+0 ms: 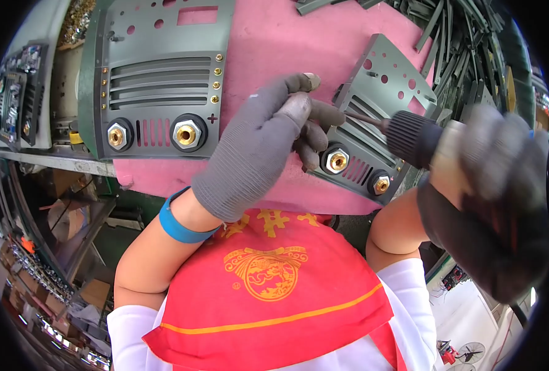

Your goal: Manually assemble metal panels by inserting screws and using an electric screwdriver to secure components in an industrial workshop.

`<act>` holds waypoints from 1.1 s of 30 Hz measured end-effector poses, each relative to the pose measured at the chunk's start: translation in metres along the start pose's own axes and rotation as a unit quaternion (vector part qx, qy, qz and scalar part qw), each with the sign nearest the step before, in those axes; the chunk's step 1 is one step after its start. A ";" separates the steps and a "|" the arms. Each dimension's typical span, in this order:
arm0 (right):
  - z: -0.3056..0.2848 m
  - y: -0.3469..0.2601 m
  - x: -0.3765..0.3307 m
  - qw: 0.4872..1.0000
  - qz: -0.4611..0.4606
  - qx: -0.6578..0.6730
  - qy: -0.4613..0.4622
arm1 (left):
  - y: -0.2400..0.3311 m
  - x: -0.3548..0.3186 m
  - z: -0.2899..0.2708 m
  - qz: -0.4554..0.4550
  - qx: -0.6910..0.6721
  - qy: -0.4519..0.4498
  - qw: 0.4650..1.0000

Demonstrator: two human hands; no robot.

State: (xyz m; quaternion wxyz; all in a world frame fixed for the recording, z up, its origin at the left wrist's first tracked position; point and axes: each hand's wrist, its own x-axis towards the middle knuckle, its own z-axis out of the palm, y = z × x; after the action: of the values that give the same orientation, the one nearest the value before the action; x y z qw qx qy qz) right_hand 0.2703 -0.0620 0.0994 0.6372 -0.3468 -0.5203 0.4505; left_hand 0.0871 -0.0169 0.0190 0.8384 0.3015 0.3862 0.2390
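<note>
My right hand (497,179), in a dark glove, is wrapped round a powered screwdriver (410,139) with a black ribbed collar. The thin bit points left and its tip reaches the fingertips of my left hand (265,127). That hand wears a grey knit glove, with thumb and fingers bent together at the bit; whatever they pinch is hidden. Beneath both hands lies a tilted grey metal panel (362,89) with slots, round holes and two brass-centred sockets fixed with hex nuts. A similar grey panel (163,40) lies to the left, with brass fittings along both sides.
Pink matting (274,37) covers the work surface. Dark metal strips (457,55) are heaped at the far right. Circuit boards (15,105) stand at the far left, near a bin of small brass parts (76,21). A red apron (268,321) covers my lap.
</note>
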 end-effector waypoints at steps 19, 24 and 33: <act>0.000 0.000 0.012 0.999 -0.021 -0.042 -0.025 | 0.000 0.013 -0.002 -0.110 -0.110 -0.119 0.981; -0.006 -0.002 0.014 0.998 -0.019 -0.050 -0.031 | 0.003 0.011 -0.003 -0.091 -0.092 -0.121 0.984; -0.029 0.003 0.012 0.997 -0.005 -0.068 -0.042 | -0.022 0.016 0.010 0.117 0.322 0.028 0.939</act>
State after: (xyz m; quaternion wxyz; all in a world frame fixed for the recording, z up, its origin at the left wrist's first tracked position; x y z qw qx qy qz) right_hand 0.2986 -0.0492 0.0946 0.5923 -0.3676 -0.5774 0.4250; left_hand 0.1081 -0.0261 0.0010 0.6511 0.5917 0.4279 0.2068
